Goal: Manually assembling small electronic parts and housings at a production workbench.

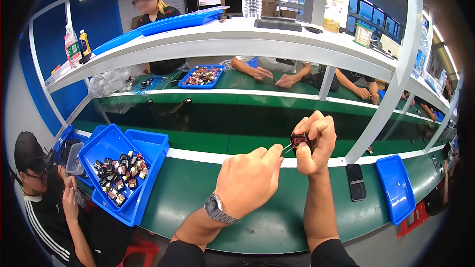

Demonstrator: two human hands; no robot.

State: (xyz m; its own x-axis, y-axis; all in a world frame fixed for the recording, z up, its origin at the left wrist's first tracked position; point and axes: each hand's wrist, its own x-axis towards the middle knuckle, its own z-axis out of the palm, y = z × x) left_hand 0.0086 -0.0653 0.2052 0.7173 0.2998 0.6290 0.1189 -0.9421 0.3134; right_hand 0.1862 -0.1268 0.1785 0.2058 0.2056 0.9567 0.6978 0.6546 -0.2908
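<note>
My left hand (250,180), with a silver watch (217,208) at the wrist, pinches a thin metal tool (288,147). Its kind is too small to make out. The tool's tip reaches the side of a small black part with a dark red face (300,140). My right hand (316,146) grips that part between thumb and fingers, raised above the green bench (198,178). Both hands are closed and close together. To the left, a blue tray (110,141) of several similar black and red parts (118,178) rests tilted on another blue tray (161,143).
A black phone (356,183) and a blue tray (396,188) lie right of my hands. A dark green conveyor (222,123) runs beyond the bench. Overhead spans a white shelf (198,34) with bottles. A co-worker (42,193) sits at left; others work across.
</note>
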